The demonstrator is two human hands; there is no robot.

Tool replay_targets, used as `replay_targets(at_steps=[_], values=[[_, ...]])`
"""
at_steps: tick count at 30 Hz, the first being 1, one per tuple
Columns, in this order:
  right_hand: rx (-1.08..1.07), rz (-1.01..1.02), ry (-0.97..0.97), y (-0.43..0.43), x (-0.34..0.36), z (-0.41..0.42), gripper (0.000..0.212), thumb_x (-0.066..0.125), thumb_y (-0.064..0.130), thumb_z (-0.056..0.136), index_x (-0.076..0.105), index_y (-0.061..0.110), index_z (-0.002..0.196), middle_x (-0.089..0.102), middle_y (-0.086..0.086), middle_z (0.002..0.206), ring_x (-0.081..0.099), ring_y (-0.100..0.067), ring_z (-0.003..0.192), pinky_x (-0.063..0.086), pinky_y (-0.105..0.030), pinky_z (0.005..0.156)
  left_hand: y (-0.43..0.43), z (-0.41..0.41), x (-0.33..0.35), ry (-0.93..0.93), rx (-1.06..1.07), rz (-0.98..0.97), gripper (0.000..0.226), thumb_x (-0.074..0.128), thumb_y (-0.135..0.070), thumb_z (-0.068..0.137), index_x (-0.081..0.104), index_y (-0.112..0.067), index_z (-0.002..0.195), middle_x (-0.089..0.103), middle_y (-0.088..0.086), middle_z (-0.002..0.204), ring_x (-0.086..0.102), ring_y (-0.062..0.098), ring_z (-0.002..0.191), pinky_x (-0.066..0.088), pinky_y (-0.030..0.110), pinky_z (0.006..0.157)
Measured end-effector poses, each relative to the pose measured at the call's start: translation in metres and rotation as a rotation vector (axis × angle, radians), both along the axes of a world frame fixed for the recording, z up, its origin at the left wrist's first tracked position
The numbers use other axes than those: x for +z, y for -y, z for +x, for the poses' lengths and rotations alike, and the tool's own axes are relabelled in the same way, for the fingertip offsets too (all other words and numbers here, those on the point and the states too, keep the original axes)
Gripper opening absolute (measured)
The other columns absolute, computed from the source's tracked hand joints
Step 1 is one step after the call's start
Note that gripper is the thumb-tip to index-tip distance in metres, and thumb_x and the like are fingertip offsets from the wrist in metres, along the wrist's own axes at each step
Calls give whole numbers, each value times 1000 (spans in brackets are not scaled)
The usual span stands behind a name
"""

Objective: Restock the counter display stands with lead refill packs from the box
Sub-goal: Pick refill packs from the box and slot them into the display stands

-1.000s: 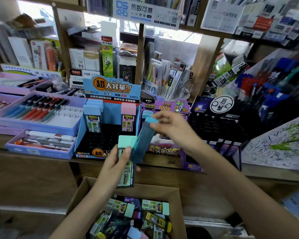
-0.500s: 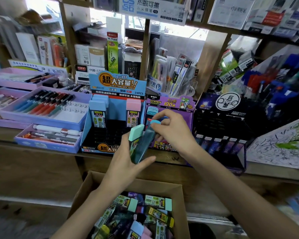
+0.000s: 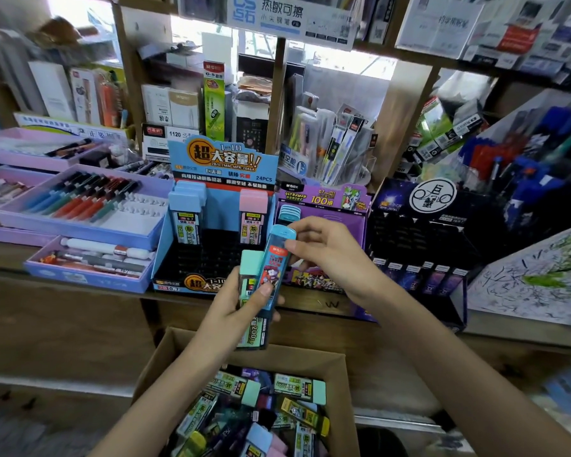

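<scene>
My left hand (image 3: 234,305) grips two lead refill packs upright above the cardboard box (image 3: 165,354): a mint-capped pack (image 3: 249,268) and a blue-capped pack (image 3: 274,265) with a cartoon label. My right hand (image 3: 330,255) pinches the blue-capped pack near its top. Both hands hover in front of the blue display stand (image 3: 221,166), which holds blue-capped packs on its left and a pink-capped one on its right. The purple display stand (image 3: 323,196) behind my right hand holds blue-capped packs at its left. Several loose packs (image 3: 261,413) lie in the box.
A black display stand (image 3: 419,232) with dark packs sits right of the purple one. Purple pen trays (image 3: 79,206) fill the counter's left. A scribbled test sheet (image 3: 541,272) lies at the right. Shelves of stationery rise behind, above the wooden counter edge (image 3: 63,278).
My left hand has turned the packs more upright and the blue-capped pack's label now faces me. My right hand moved from its cap to pinch its upper side.
</scene>
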State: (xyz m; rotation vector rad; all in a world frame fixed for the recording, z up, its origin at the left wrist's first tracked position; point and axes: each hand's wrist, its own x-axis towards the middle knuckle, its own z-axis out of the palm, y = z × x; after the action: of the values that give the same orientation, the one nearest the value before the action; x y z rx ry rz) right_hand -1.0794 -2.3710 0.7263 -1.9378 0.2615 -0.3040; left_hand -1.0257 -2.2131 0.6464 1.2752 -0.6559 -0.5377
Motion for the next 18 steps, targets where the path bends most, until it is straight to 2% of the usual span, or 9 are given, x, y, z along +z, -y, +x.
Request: replay_targets(at_steps=[4, 6, 9, 11, 14, 16, 18], values=[[-194, 19, 171, 22, 20, 5, 16, 63, 4, 85, 63, 20, 85, 66, -3, 84, 62, -6, 66, 49, -19, 56, -9, 5, -2, -13, 85, 59, 35, 50, -37, 84, 53, -17, 112, 69, 10, 86, 67, 18, 68, 54, 24, 58], [-314, -98, 244, 35, 29, 9, 20, 64, 8, 85, 62, 27, 82, 65, 0, 85, 62, -6, 71, 49, -20, 60, -16, 12, -4, -19, 120, 74, 29, 48, -33, 88, 52, -15, 109, 70, 9, 82, 66, 21, 66, 53, 26, 58], [-346, -230, 262, 39, 25, 19, 24, 65, 10, 86, 59, 33, 81, 63, 4, 86, 63, -15, 80, 52, -27, 71, -24, 19, -5, -17, 134, 83, 27, 49, -32, 87, 53, -16, 108, 72, 8, 82, 67, 23, 66, 54, 26, 58], [-312, -287, 243, 36, 12, 25, 20, 64, 10, 87, 59, 30, 84, 62, 8, 84, 63, -10, 79, 52, -25, 72, -28, 20, -6, -20, 130, 85, 28, 49, -33, 86, 54, -16, 108, 72, 8, 84, 67, 23, 67, 54, 26, 57], [-282, -436, 226, 31, -6, 34, 13, 63, 10, 88, 62, 19, 97, 60, 13, 80, 55, 8, 70, 44, -8, 64, -31, 20, -8, -6, 123, 96, 29, 49, -33, 87, 54, -15, 109, 71, 10, 85, 67, 22, 66, 53, 26, 55], [-285, -523, 235, 29, -15, 40, 17, 64, 8, 87, 64, 12, 103, 57, 10, 80, 52, 8, 69, 39, -3, 64, -32, 20, -9, 5, 124, 99, 28, 48, -31, 88, 54, -13, 109, 71, 10, 85, 67, 21, 66, 53, 26, 55], [-290, -596, 227, 29, -20, 44, 24, 64, 10, 87, 62, 10, 111, 55, 8, 85, 52, 1, 72, 39, -7, 69, -33, 20, -9, 10, 125, 96, 26, 48, -30, 90, 54, -13, 109, 71, 10, 85, 67, 22, 67, 53, 26, 54]])
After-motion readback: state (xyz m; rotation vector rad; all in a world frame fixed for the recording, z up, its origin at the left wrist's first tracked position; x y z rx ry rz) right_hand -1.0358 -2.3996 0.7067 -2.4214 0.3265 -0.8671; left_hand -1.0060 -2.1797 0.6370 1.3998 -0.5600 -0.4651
